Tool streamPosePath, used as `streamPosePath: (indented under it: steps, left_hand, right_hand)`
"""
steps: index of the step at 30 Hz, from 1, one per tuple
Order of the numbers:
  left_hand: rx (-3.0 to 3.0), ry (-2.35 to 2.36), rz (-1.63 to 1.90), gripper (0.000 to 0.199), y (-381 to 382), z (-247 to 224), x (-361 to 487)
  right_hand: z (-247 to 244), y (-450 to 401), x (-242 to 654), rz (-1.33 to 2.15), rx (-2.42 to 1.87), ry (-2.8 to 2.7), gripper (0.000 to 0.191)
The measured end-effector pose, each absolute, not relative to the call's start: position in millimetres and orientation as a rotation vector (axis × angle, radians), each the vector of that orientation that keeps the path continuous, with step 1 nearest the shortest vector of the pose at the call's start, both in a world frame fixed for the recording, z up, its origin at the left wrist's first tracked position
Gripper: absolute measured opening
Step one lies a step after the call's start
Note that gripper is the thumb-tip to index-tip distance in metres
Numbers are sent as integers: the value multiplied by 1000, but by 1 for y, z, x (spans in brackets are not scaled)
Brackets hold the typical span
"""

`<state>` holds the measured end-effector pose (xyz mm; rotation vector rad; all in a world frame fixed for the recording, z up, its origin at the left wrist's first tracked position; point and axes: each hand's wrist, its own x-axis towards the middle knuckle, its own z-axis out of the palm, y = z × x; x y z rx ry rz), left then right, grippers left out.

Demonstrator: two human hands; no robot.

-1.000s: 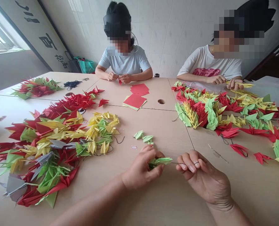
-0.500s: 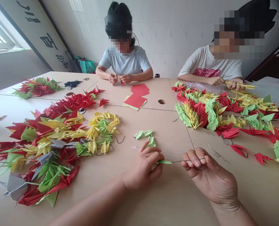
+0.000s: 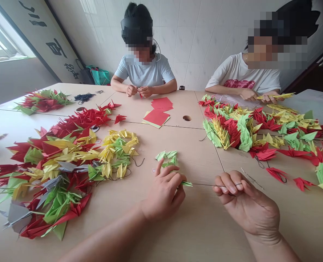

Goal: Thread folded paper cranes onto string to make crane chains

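My left hand (image 3: 165,191) is closed on a green folded paper crane (image 3: 187,183), whose pointed tip pokes out past the fingers. A dark thread (image 3: 201,184) runs taut from the crane to my right hand (image 3: 245,203), where the fingers are curled round it. Beyond my left hand, more green cranes (image 3: 170,155) lie in a short curved row on the table. A needle (image 3: 251,178) rests on the table just behind my right hand; whether the thread joins it is hidden.
A big heap of red, green, yellow and grey cranes (image 3: 60,156) covers the left. Strung cranes (image 3: 232,127) fill the right. Red and yellow paper squares (image 3: 157,116) lie near the middle, by a table hole (image 3: 187,118). Two people sit across the table, handling folded paper.
My left hand has shifted slightly left with the green crane, and my right hand slightly right. A longer stretch of thread shows between them. The green row has moved a little.
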<state>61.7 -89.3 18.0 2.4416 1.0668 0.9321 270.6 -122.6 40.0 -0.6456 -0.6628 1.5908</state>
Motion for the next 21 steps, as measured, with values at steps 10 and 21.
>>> streamPosePath:
  steps: [10,21]
  left_hand:
    - [2425,1202,943,21,-85,13,61]
    - [2490,1024,830,24,-92,20,66]
  right_hand:
    - [15,-103,275,621,-1638,-965,41]
    - [23,-129,225,1228,-1367,-1531,43]
